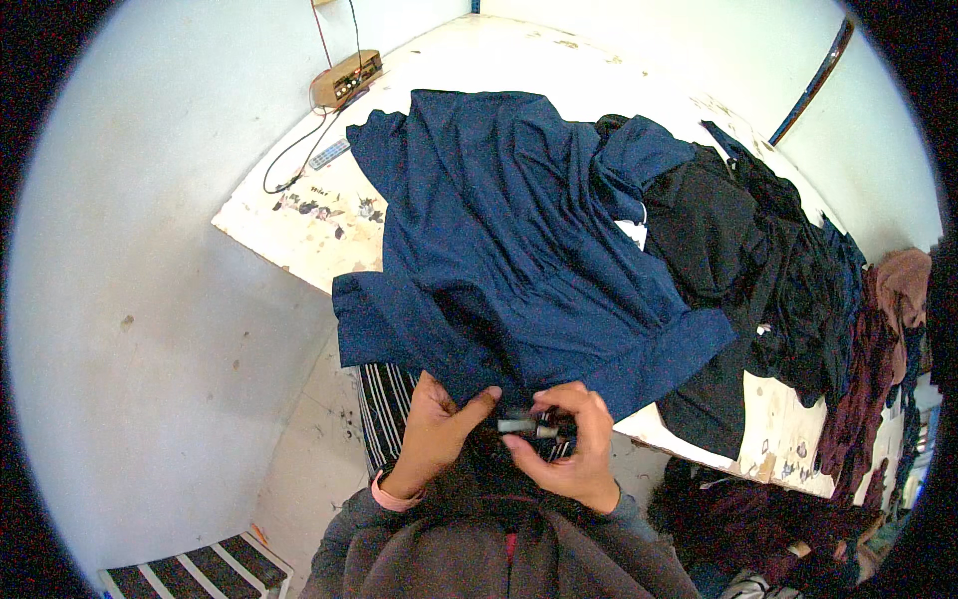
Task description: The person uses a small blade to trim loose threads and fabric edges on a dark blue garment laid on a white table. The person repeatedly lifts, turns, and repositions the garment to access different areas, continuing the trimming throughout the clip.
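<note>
Pinches the near edge of a navy garment [519,230] with the left hand [449,424], with the thumb on top and most of the fingers hidden behind the cloth. Pinches, between thumb and forefinger of the right hand [574,444], a small tool [519,426], dark with pale, shiny parts, just beside that edge; too blurred for telling its kind or direction. Looks, as to the garment, plain, deep blue and rumpled, with broad, smoother flaps at both near corners; hard to make out any neckline or sleeves among the folds. Reaches past the near side of the pale, stained bench [284,245], hiding part of its rim. Runs away from the body, leaning slightly left, with creases slanting from far left to near right. Partly covers black clothes [704,235] at the right. Farther off, near the bench's left edge: a remote control [329,153], then a brown box [346,80] with cables.
</note>
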The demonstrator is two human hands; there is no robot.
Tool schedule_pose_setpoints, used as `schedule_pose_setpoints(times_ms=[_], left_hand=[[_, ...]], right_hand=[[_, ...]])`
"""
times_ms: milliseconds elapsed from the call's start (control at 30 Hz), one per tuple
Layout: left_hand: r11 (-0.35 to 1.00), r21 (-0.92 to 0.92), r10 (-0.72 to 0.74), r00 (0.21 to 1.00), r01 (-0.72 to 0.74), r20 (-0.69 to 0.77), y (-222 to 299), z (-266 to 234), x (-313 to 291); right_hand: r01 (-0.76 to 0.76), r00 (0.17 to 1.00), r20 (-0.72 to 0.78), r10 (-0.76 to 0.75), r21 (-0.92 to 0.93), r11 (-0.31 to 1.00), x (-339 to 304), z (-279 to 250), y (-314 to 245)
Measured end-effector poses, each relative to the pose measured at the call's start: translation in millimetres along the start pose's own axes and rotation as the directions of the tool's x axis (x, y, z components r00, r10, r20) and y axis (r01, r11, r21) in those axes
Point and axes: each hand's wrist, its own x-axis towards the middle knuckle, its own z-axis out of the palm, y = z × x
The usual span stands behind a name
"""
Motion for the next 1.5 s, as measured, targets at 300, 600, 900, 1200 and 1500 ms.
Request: schedule_pose_setpoints(times_ms=[300,600,900,1200,1500], left_hand=[[0.998,-0.032,0.054,0.994,-0.051,0.093,-4,-1,0],[0.991,-0.072,-0.099,0.987,0.108,0.125,4,4,-7],[0.972,-0.095,-0.204,0.970,0.217,0.135,11,1,0],[0.966,-0.089,-0.223,0.956,0.244,0.192,8,-5,3],[0.939,-0.106,-0.311,0.940,0.326,0.138,17,-4,-2]], right_hand=[[-0.131,0.991,-0.055,0.125,-0.103,0.986,4,4,1],[-0.203,0.979,-0.131,0.158,-0.501,0.842,27,5,22],[-0.129,0.986,-0.124,0.111,-0.150,0.980,13,4,35],[0.142,0.990,0.044,-0.135,-0.234,0.962,23,-1,28],[-0.289,0.909,-0.221,0.354,0.279,0.916,14,11,55]])
